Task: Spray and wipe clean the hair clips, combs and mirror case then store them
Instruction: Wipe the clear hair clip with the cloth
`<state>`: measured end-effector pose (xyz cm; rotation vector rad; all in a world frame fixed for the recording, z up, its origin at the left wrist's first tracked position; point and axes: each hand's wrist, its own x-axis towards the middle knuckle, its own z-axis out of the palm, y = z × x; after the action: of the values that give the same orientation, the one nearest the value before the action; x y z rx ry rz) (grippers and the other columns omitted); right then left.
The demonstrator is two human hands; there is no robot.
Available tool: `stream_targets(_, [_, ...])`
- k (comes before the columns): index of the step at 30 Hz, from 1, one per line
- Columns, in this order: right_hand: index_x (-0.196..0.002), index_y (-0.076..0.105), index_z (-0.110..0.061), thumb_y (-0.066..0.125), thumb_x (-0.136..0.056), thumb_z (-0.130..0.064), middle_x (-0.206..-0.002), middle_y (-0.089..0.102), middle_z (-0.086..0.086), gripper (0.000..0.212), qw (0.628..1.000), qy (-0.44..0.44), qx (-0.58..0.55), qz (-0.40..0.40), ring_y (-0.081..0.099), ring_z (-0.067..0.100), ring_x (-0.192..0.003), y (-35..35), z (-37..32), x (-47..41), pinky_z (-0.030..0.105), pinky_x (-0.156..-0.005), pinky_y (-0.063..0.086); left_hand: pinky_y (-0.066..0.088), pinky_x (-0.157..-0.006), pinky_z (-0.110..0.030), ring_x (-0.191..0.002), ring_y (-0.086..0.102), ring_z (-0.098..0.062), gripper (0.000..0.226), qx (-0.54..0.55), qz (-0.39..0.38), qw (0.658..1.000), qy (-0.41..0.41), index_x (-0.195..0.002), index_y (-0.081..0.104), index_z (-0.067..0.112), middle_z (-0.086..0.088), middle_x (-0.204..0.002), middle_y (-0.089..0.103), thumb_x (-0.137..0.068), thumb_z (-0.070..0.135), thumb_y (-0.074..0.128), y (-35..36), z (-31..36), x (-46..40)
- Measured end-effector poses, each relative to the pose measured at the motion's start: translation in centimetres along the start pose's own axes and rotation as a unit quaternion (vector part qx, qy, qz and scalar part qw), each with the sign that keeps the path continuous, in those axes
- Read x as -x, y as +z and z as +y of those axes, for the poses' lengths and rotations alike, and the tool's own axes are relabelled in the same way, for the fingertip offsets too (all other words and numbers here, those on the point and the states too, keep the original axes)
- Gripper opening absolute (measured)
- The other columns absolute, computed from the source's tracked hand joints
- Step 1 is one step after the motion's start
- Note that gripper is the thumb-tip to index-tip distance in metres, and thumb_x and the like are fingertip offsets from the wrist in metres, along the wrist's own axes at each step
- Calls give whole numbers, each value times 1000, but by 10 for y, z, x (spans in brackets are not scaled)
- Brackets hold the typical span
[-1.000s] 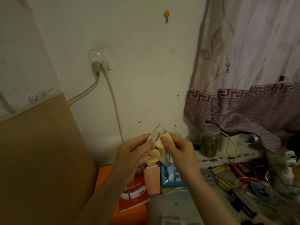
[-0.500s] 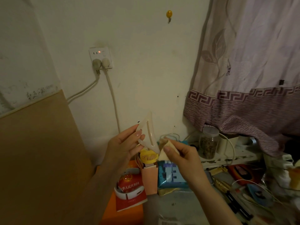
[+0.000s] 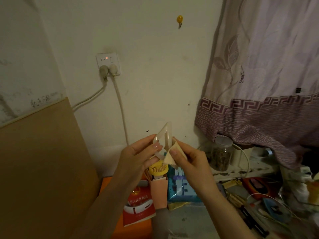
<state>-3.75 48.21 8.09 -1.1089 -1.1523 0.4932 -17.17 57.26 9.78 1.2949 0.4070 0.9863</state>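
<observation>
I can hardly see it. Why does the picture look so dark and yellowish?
Head view: the room light is dim and warm, so the hair clip and cloth look pale; the cluttered right corner falls into shadow, and the wide lens bends the edges.

A translucent clip (image 3: 164, 135) is gripped by the left hand (image 3: 138, 156); at its 4 o'clock, a cloth (image 3: 170, 156) is pinched against it by the right hand (image 3: 189, 160).
</observation>
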Motion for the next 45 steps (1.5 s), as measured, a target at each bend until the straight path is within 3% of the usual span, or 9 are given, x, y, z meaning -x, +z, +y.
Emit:
stream_targets(6, [-127,60,-13,61,-85,-24,-97,73,-5,44,999,33,16,-31,68,7,-89,-2,9,12,21,-75,52,57,-66,-22,-95,71,-15,32,24,54,998,11,-99,69,23,2,-99,75,-67,25,71,-5,3,-2])
stream_targets(12, [-104,70,-14,57,-91,-9,-72,70,-17,18,997,35,41,-53,62,-4,-69,-16,10,15,12,-65,49,57,-69,-25,-97,70,-18,34,7,30,999,-38,-101,72,21,-2,-105,73,-68,24,74,-17,6,-5])
stream_targets(15, [-85,71,-14,58,-88,-19,-65,66,-4,14,999,33,9,-1,59,2,-61,-25,0,9,14,-58,46,58,-72,-29,-100,69,-20,32,-17,-3,998,-63,-99,75,21,-5,-109,72,-67,25,75,-18,5,-3])
stream_targets(19, [-94,73,-13,56,-81,-31,-70,69,1,29,998,38,-40,35,62,10,-64,-36,-11,-1,17,-61,51,58,-74,-31,-99,70,-26,31,-45,-67,993,-90,-98,76,22,-12,-106,72,-67,23,76,-13,5,1])
stream_targets(24, [-115,66,-13,59,-77,-25,-84,75,-5,40,996,51,-66,-20,67,2,-75,-40,-16,-6,13,-66,51,58,-75,-33,-98,70,-28,37,-95,-101,986,-98,-99,76,22,-12,-108,71,-62,23,80,-6,6,2])
stream_targets(30, [-111,68,-15,61,-76,-26,-88,75,3,37,994,71,-75,-17,69,10,-76,-43,-16,-4,17,-66,53,58,-74,-32,-100,69,-26,48,-124,-151,972,-130,-101,75,26,-6,-109,72,-55,34,85,-4,10,1])
stream_targets(36, [-113,68,-10,60,-78,-22,-95,74,-7,38,990,105,-73,-66,69,6,-82,-48,-16,-2,16,-70,51,58,-72,-26,-98,70,-22,33,-139,-205,954,-168,-98,76,30,-5,-106,73,-66,32,79,-8,16,-3])
stream_targets(40, [-109,69,-8,59,-81,-16,-92,73,-6,30,989,109,-67,-69,67,5,-81,-47,-11,4,17,-68,52,58,-68,-26,-93,71,-20,24,-148,-158,963,-162,-93,77,28,-4,-102,74,-70,29,71,-10,10,-5])
stream_targets(45, [-105,70,-9,62,-77,-21,-80,73,1,31,988,123,-91,-2,66,10,-71,-42,1,14,19,-62,53,57,-66,-24,-89,72,-19,46,-153,-92,978,-108,-100,71,24,-2,-96,75,-58,44,73,-5,-3,-3])
